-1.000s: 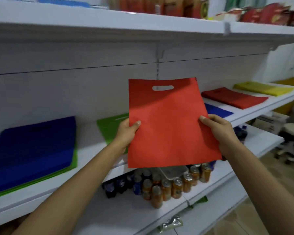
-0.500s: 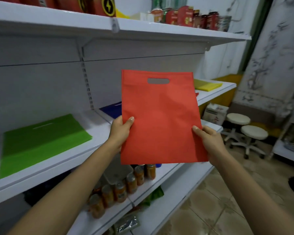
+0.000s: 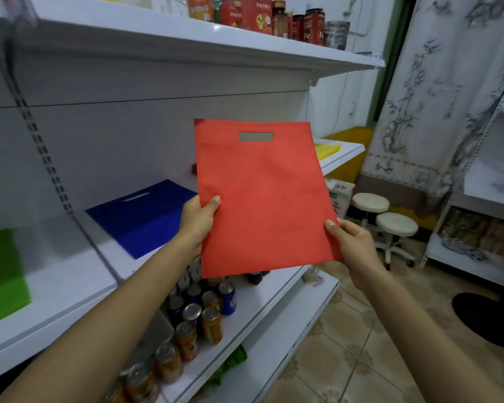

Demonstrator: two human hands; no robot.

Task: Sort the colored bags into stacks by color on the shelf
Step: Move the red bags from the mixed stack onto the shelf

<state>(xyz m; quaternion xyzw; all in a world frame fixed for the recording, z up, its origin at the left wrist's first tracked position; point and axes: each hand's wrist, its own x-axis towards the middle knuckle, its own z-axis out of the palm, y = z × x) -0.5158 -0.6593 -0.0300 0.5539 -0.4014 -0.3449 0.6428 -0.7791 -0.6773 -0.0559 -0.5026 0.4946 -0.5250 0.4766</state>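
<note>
Red bag (image 3: 262, 199): flat non-woven carrier with a cut-out handle slot, held upright in the air in front of the middle shelf (image 3: 67, 263), touching nothing else. Left hand (image 3: 198, 219) pinches its left edge, thumb on the front face. Right hand (image 3: 352, 242) pinches the lower right edge likewise.

Assessment: light, thin, limp fabric; not fragile, unlikely to slip. It probably droops if gripped at one point, so opposite side edges or the slot are the sound holds.

On the shelf lie a blue bag (image 3: 143, 213), a green bag (image 3: 0, 274) and, farther right, yellow bags (image 3: 328, 148). Drink cans (image 3: 210, 324) stand below.
</note>
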